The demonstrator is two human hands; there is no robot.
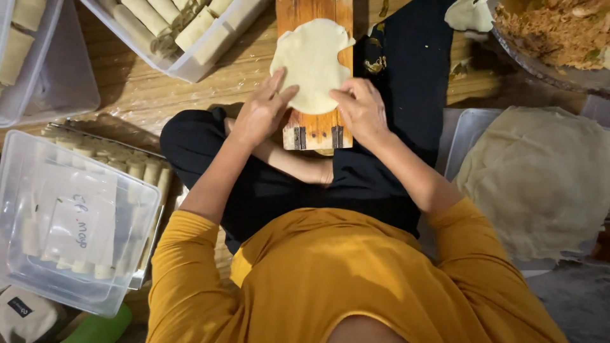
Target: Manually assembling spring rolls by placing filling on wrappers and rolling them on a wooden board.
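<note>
Wooden floor under a seated person: left hand (259,115) and right hand (361,109) press flat, each grip open, on a round wrapper (311,60) atop a wooden board (316,130). Judging by this, spreading is underway; filling bowl (546,70) lies beyond the right grip.

A pale cream round dough wrapper (311,63) lies on a brown wooden board (316,130); mustard-yellow shirt sleeves (190,254) meet black trousers (279,184) beside a clear plastic container (70,222).

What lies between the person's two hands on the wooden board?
In the head view, the pale round dough wrapper spans the gap between left hand and right hand, over the wooden board.
</note>
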